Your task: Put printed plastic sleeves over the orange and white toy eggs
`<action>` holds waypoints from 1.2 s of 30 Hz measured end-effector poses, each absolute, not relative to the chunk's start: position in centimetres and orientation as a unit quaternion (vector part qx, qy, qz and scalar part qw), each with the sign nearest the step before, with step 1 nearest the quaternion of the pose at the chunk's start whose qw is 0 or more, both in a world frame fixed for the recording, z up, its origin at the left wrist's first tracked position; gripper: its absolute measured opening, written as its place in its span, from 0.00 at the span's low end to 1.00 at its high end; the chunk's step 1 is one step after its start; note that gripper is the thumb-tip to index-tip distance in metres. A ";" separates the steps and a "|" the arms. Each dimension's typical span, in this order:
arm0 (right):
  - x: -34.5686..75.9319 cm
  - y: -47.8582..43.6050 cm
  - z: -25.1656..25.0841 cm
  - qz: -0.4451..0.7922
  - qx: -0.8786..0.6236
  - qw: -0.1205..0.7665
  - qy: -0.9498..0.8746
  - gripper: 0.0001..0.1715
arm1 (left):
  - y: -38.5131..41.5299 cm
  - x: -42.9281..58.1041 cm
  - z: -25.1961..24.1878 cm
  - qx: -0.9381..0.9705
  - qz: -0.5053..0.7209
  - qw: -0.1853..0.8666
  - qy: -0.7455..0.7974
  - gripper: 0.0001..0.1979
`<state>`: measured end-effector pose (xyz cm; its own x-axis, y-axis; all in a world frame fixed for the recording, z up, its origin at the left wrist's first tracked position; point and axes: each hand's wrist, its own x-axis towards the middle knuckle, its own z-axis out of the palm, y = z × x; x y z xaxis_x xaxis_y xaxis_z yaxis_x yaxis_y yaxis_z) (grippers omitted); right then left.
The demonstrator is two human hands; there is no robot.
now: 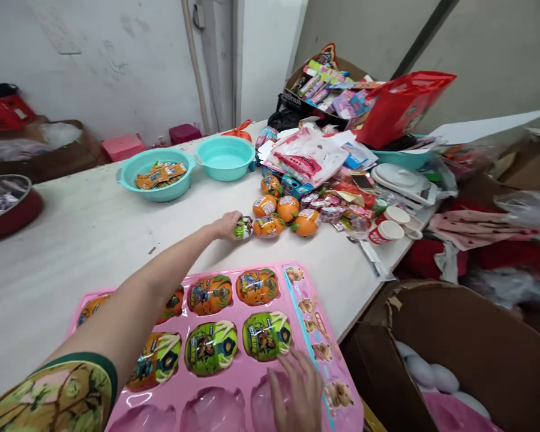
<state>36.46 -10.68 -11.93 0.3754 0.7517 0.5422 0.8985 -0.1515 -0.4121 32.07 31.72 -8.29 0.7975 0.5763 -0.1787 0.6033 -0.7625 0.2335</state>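
Note:
My left hand (227, 225) is stretched far across the table, its fingers closed round a small green and white wrapped toy egg (243, 228). Several orange wrapped toy eggs (268, 227) lie right beside it. Near me, a pink plastic tray (234, 377) holds orange eggs (257, 287) in its far row. The row nearer to me has green eggs (267, 336) and an orange and green one. Hollows at the tray's near side hold nothing. My right hand (300, 387) rests over the near right hollow with its fingers spread. My left forearm hides part of the tray.
Two turquoise basins (225, 157) stand at the back, one with orange packets (162, 175). A heap of packaging (310, 153), a white scale (404, 183) and paper cups (386, 232) cover the right side. A cardboard box (472, 324) stands beyond the right table edge.

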 end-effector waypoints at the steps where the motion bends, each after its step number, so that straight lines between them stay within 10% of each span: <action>1: 35.2 -10.1 -11.9 -0.083 -0.738 0.360 -0.564 0.11 | 30.5 31.9 -8.5 0.937 -0.044 0.146 0.315 0.43; 10: 25.9 -10.3 -10.5 0.153 -0.588 0.346 -0.715 0.13 | 21.5 14.2 -1.7 0.901 0.116 0.188 0.373 0.47; 15: 19.1 -11.4 -11.4 0.214 -0.559 0.234 -0.766 0.36 | 5.4 -2.6 2.1 0.838 0.071 0.292 0.456 0.43; 20: 15.7 -11.1 -12.0 0.201 -0.555 0.074 -0.804 0.16 | -4.6 -9.3 -3.9 0.785 0.023 0.260 0.562 0.40; 36: 16.8 -13.5 -11.5 0.182 -0.531 -0.031 -0.827 0.18 | -8.6 -6.0 -7.1 0.785 0.002 0.141 0.604 0.22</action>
<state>16.79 -13.49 -11.52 -0.4340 0.8671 -0.2444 0.8894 0.3693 -0.2693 -5.97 -8.60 -7.14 0.2709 0.9480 -0.1673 0.9469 -0.2311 0.2235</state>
